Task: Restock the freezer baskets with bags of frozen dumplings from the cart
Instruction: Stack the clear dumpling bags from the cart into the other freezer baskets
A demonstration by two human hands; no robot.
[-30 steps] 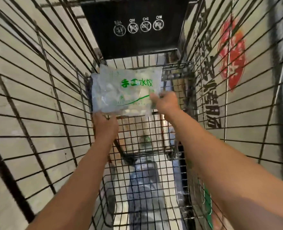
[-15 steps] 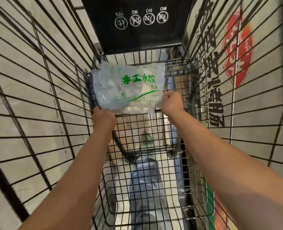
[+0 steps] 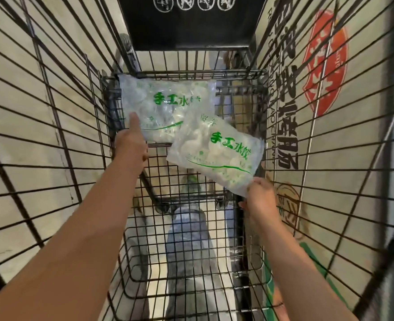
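Note:
Two clear bags of frozen dumplings with green lettering are inside the wire cart (image 3: 186, 72). The far bag (image 3: 163, 100) leans against the cart's far end. My left hand (image 3: 131, 144) holds it at its lower left corner, thumb pressed on its front. The near bag (image 3: 219, 154) overlaps the far bag's lower right part and hangs tilted above the cart floor. My right hand (image 3: 260, 200) pinches this bag at its lower right corner.
Wire walls close in on both sides. A black flap with white pictograms (image 3: 191, 24) stands at the far end. Through the mesh floor a leg in blue jeans (image 3: 189, 239) shows. A red and black sign (image 3: 325, 66) lies beyond the right wall.
Before, both hands held what looked like one bag at the far end. Now my right hand has drawn a second bag down and to the right, while my left stays on the far bag.

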